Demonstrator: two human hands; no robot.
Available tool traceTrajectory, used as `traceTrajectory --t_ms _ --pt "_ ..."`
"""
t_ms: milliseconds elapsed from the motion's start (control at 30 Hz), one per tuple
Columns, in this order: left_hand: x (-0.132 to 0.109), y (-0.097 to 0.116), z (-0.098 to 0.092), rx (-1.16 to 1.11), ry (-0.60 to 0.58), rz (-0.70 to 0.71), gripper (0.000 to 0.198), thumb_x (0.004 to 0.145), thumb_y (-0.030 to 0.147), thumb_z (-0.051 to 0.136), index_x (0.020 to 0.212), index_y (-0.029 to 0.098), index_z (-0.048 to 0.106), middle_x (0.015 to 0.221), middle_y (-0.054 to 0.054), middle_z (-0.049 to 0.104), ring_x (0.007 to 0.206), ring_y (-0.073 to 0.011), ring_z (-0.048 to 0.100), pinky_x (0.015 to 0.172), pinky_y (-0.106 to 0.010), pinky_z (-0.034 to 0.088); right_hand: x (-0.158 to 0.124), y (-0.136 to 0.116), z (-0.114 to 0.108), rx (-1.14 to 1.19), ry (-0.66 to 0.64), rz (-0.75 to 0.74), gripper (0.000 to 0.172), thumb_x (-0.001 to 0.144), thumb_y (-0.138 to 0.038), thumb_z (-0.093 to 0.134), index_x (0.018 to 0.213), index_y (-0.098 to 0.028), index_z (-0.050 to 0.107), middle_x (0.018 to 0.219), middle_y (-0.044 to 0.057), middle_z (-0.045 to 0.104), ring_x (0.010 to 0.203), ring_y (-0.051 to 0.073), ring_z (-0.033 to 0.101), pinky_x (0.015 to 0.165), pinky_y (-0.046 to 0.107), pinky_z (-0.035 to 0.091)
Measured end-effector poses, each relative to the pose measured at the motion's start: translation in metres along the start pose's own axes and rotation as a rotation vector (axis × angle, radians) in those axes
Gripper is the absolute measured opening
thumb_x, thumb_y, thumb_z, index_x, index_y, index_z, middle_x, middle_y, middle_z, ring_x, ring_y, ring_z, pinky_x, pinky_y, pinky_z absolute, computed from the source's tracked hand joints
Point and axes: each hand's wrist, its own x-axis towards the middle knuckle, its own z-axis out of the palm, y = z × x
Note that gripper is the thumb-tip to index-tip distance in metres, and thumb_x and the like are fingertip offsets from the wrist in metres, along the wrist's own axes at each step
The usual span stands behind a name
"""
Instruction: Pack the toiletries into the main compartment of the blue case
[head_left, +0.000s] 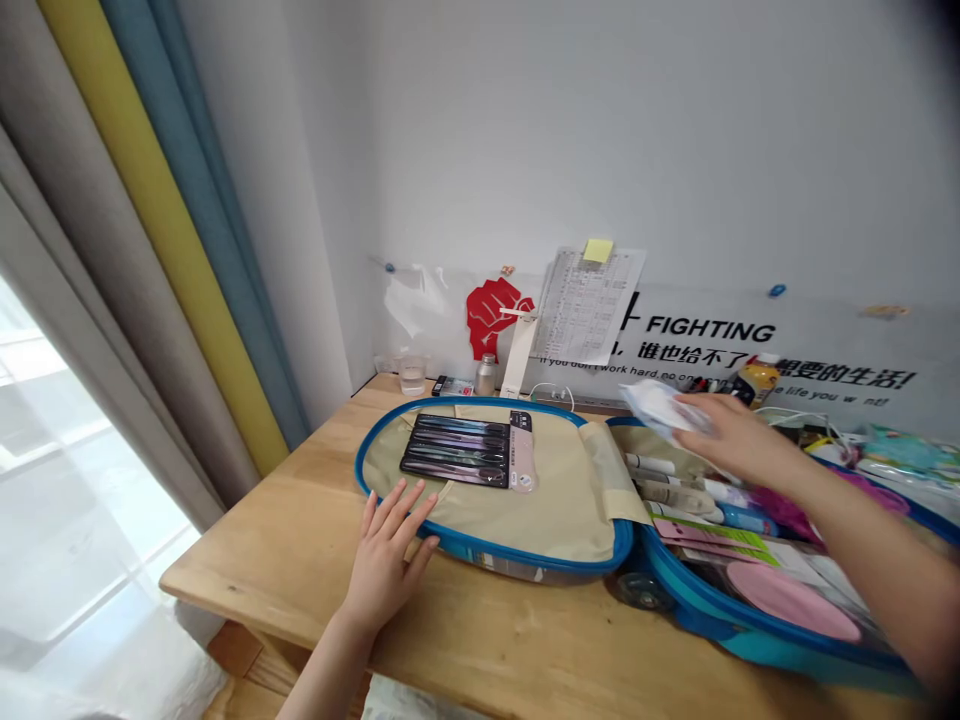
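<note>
Head camera: an open suitcase lay on a wooden table, its shallow half at left, its filled half at right.
Left hand: spread wide and gripping nothing, its fingers over the blue rim at the near left, just beside the flat pack.
Right hand: closed on a white packet, raised over the filled half.
Flat pack: black with a pink end, on the beige lining of the left half, untouched.
Filled half: a blue bottle and other tubes, green-and-pink packets and a pink oval item near the front rim.
Table back: a clear cup, a silver jar and a white stand.
Wall: a red fist picture, left of paper sheets with a yellow note on top.
</note>
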Motion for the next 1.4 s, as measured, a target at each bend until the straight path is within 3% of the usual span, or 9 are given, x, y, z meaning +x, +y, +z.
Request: traceTrajectory --t_ms 133,233,333,433,567,733,867,1200,1400 --pt "-0.002 -0.002 0.001 -0.015 -0.022 -0.017 0.045 0.093 0.028 0.051 0.138 0.027 0.052 0.14 -0.008 0.057 0.136 -0.0256 0.045 0.118 -0.048 0.023 0.004 -0.108 0.014 0.221 -0.166 -0.414 0.058 0.081 -0.039 0.053 0.137 -0.022 0.052 0.14 0.012 0.051 0.128 0.026 0.051 0.109 0.041 0.039" --pt "-0.002 -0.004 0.002 -0.009 -0.021 0.0 0.046 0.093 0.027 0.051 0.139 0.027 0.051 0.14 -0.008 0.057 0.137 -0.0251 0.044 0.118 -0.048 0.023 0.001 -0.183 0.04 0.314 -0.285 -0.651 0.058 0.074 -0.035 0.062 0.131 -0.024 0.058 0.14 0.009 0.053 0.126 0.024 0.052 0.11 0.037 0.038" --pt "-0.003 -0.003 0.002 0.007 -0.022 0.003 0.046 0.094 0.025 0.049 0.14 0.027 0.051 0.142 -0.008 0.056 0.137 -0.025 0.044 0.118 -0.048 0.024 -0.004 -0.235 0.065 0.369 -0.346 -0.779 0.059 0.072 -0.032 0.065 0.13 -0.021 0.06 0.139 0.011 0.053 0.126 0.025 0.052 0.109 0.038 0.038" --pt "-0.006 0.0 0.002 0.028 -0.011 -0.005 0.047 0.094 0.024 0.048 0.14 0.027 0.05 0.143 -0.009 0.054 0.138 -0.0256 0.043 0.118 -0.049 0.024 -0.007 -0.264 0.081 0.408 -0.379 -0.836 0.064 0.074 -0.034 0.066 0.135 -0.02 0.056 0.141 0.013 0.051 0.128 0.026 0.05 0.11 0.04 0.037" --pt "-0.009 0.006 0.003 0.046 0.011 -0.02 0.05 0.094 0.024 0.049 0.143 0.025 0.046 0.148 -0.01 0.048 0.141 -0.0264 0.038 0.118 -0.048 0.024 -0.012 -0.277 0.09 0.426 -0.44 -0.868 0.065 0.082 -0.047 0.061 0.141 -0.022 0.05 0.15 0.015 0.042 0.133 0.029 0.046 0.112 0.044 0.035" --pt "-0.011 0.008 0.006 0.017 0.008 -0.056 0.054 0.093 0.024 0.05 0.146 0.027 0.042 0.148 -0.009 0.048 0.142 -0.0271 0.036 0.117 -0.05 0.026 -0.022 -0.274 0.094 0.401 -0.581 -0.934 0.064 0.093 -0.061 0.037 0.149 -0.032 0.036 0.161 0.009 0.024 0.148 0.031 0.022 0.118 0.057 0.02" --pt "-0.012 0.006 0.007 0.026 -0.017 -0.049 0.055 0.092 0.024 0.05 0.146 0.027 0.042 0.147 -0.009 0.05 0.141 -0.0268 0.038 0.118 -0.049 0.025 -0.028 -0.275 0.096 0.387 -0.662 -0.972 0.068 0.096 -0.061 0.024 0.155 -0.028 0.02 0.163 0.01 0.016 0.151 0.03 0.007 0.118 0.061 0.011" --pt "-0.011 0.007 0.006 0.029 0.003 -0.027 0.057 0.093 0.023 0.05 0.149 0.027 0.037 0.148 -0.009 0.049 0.143 -0.0258 0.034 0.119 -0.048 0.022 -0.027 -0.282 0.102 0.346 -0.763 -0.977 0.068 0.096 -0.061 0.02 0.155 -0.026 0.018 0.163 0.008 0.012 0.151 0.027 0.008 0.12 0.059 0.01" --pt "-0.012 0.003 0.008 0.011 0.013 -0.028 0.06 0.093 0.026 0.051 0.151 0.03 0.033 0.148 -0.009 0.048 0.142 -0.0275 0.035 0.118 -0.05 0.022 -0.026 -0.281 0.091 0.379 -0.694 -0.963 0.063 0.098 -0.056 0.026 0.155 -0.029 0.019 0.163 0.006 0.015 0.151 0.024 0.011 0.121 0.056 0.013"
